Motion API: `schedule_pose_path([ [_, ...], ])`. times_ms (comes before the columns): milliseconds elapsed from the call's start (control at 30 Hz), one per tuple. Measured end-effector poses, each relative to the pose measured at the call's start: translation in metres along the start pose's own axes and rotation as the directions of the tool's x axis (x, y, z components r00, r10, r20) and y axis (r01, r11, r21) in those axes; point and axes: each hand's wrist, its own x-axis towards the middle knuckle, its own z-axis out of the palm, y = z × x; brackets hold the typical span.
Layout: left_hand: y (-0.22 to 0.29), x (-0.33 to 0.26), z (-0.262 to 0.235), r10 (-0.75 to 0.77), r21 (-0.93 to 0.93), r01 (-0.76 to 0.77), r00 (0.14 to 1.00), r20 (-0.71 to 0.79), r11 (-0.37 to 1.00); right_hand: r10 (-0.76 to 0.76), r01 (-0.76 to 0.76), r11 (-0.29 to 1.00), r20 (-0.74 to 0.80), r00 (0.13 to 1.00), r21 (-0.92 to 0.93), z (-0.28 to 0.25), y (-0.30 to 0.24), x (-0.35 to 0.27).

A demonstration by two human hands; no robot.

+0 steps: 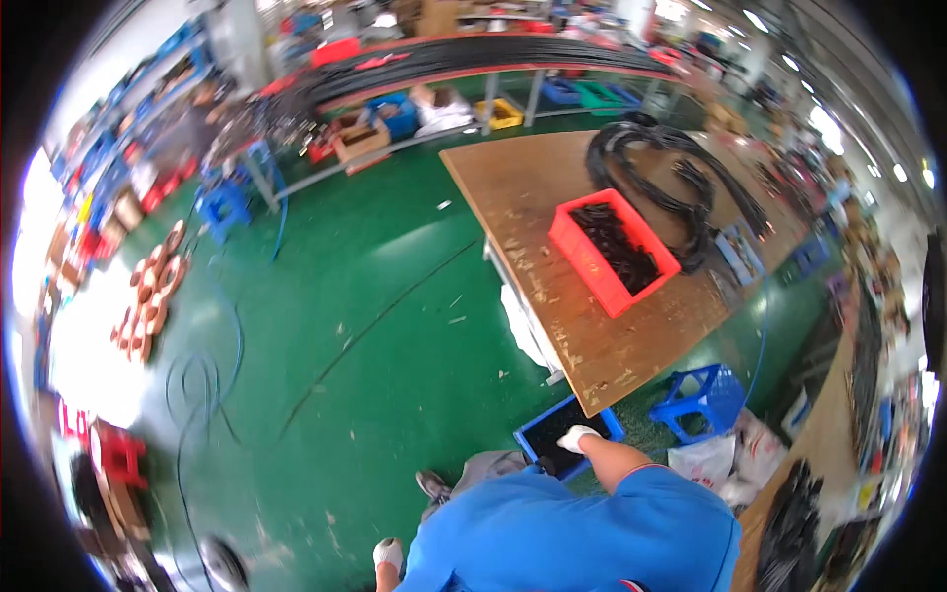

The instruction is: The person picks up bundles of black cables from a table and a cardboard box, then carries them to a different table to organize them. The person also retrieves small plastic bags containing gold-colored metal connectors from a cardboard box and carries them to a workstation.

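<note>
Head view: holding the gloved right hand [580,440] at the mouth of the blue crate [614,425], likely standing under the bench [523,192] corner for easy reach. Hanging the left hand [389,555] well apart, perhaps for balance; not showing clearly what either is gripping.

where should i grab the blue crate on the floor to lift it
Probably grip the blue crate by its left and right rims, coming from above on the near side: it is open-topped with raised walls, and the brown table hides part of its far edge in this view.
</note>
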Motion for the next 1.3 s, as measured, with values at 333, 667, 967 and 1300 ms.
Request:
schedule_pose_path([
  [333, 0.114, 0.321, -0.199, 0.16, 0.185, -0.18, 0.98, 0.117, 0.966, 0.308, -0.193, 0.638, -0.018, 0.951, 0.745, 0.04, -0.105, -0.006],
  [667, 0.404, 0.392, -0.209, 0.475, 0.321, -0.492, 0.87, 0.134, 0.81, 0.251, -0.283, 0.733, 0.141, 0.958, 0.619, -0.048, -0.234, 0.193],
  [967, 0.502, 0.55, -0.253, 0.389, 0.179, -0.424, 0.9, 0.199, 0.888, -0.019, 0.246, 0.65, -0.308, 0.951, 0.719, -0.373, -0.404, 0.31],
  [1300, 0.653, 0.747, -0.316, 0.34, 0.338, -0.536, 0.801, 0.493, 0.773, 0.173, -0.086, 0.787, -0.084, 0.981, 0.611, -0.385, -0.464, 0.381],
])
